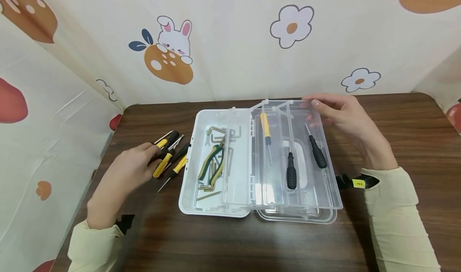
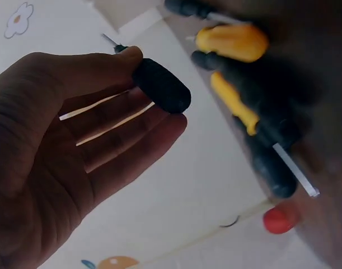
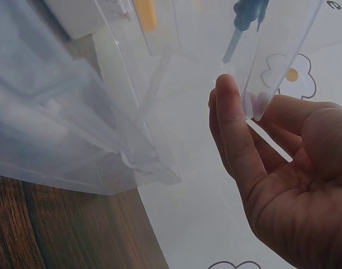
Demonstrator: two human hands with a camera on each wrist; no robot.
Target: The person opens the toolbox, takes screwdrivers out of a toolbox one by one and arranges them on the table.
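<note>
In the left wrist view, a small black-handled screwdriver (image 2: pixel 162 87) is pinched between the thumb and fingers of my left hand (image 1: pixel 127 170). That hand is over a pile of yellow and black screwdrivers (image 1: pixel 180 164) left of the toolbox. My right hand (image 1: pixel 347 121) grips the far right corner of a clear tray (image 1: pixel 313 192), thumb on one side and fingers on the other. Three screwdrivers lie in the tray: a yellow one (image 1: pixel 265 124) and two black ones, including a long one (image 1: pixel 291 176). The tray hinges beside the white toolbox base (image 1: pixel 187 200).
Inside the base lie green-handled pliers (image 1: pixel 206 162) and several hex keys (image 1: pixel 216 130). A clear lid (image 1: pixel 299 219) lies under the raised tray on the brown table (image 1: pixel 194 244). Behind the table's far edge hangs a patterned cloth (image 1: pixel 234 63).
</note>
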